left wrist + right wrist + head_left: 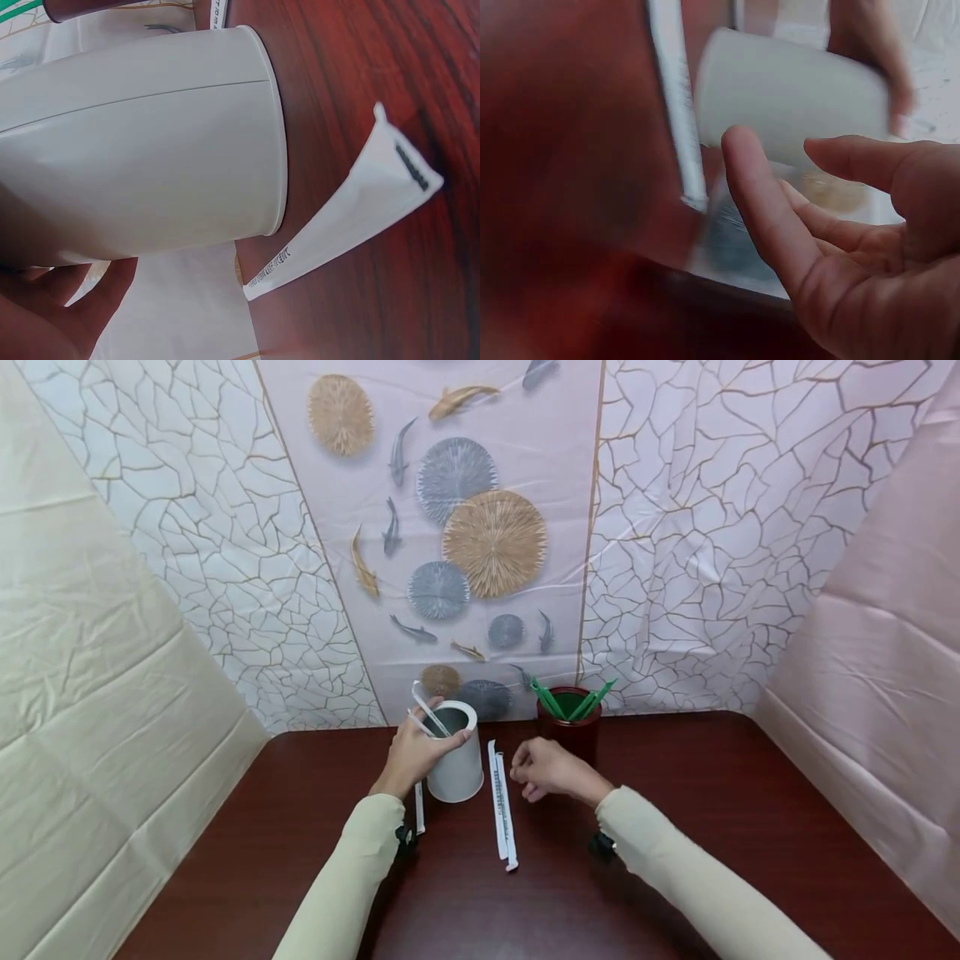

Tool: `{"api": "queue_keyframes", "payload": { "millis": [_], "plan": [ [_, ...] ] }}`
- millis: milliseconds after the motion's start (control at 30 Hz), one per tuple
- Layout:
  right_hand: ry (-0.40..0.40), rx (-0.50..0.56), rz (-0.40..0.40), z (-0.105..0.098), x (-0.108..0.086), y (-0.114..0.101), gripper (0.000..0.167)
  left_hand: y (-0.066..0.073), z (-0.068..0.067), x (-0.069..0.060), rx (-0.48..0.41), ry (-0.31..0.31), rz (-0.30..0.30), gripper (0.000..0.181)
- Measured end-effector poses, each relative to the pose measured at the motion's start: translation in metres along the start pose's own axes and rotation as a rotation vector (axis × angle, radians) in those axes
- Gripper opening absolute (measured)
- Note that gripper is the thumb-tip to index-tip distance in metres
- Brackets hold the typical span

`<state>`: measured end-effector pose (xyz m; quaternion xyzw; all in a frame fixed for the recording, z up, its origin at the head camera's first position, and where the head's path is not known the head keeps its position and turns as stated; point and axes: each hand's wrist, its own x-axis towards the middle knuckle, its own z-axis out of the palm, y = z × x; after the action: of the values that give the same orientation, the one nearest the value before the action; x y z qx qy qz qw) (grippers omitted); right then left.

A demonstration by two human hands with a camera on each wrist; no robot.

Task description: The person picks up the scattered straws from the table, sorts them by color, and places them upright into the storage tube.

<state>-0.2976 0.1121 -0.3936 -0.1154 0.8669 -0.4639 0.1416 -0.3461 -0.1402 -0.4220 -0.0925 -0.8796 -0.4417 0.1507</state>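
Observation:
A white cylindrical can (pixel 456 772) stands upright on the table, and my left hand (pixel 411 753) grips it near the rim, thumb across the front. White paper-wrapped sticks (pixel 429 708), which look like wrapped straws, lean out of its mouth. To the left of the can lies another white wrapper (pixel 352 210) with dark print, partly behind my wrist in the head view. Slim white printed packets (pixel 500 810) lie side by side on the table to the right of the can. Just right of them hovers my right hand (pixel 551 768), fingers loosely bent and apart from the thumb, holding nothing.
A dark red cup (pixel 581 737) holding several green wrapped sticks (pixel 551 702) stands behind my right hand. The dark red-brown table (pixel 697 793) ends at the back against a patterned cloth backdrop (pixel 495 635), with plain cloth on both sides.

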Motion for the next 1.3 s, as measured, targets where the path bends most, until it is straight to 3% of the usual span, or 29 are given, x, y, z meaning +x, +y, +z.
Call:
{"api": "queue_keyframes", "payload": {
  "millis": [167,333,567,833,1067,1300],
  "plan": [
    [0.027,0.107,0.060,0.022,0.007,0.027,0.014,-0.002,0.001,-0.001,-0.002,0.001,-0.004,0.091],
    [0.072,0.116,0.088,0.031,0.016,0.033,0.011,-0.002,-0.001,0.001,-0.002,0.005,0.001,0.092],
    [0.120,-0.019,0.156,0.042,0.029,0.035,0.017,0.000,-0.002,0.000,-0.004,0.002,0.001,0.092],
    [0.065,-0.238,0.255,0.047,0.034,0.020,0.018,0.000,0.000,-0.001,-0.017,-0.006,-0.012,0.092],
    [0.064,-0.220,0.234,0.047,0.036,0.020,0.016,-0.001,0.000,0.000,-0.016,0.008,-0.022,0.091],
    [0.104,-0.189,0.226,0.037,0.035,0.021,0.027,0.000,-0.001,-0.001,-0.008,0.004,-0.017,0.092]
  ]
}}
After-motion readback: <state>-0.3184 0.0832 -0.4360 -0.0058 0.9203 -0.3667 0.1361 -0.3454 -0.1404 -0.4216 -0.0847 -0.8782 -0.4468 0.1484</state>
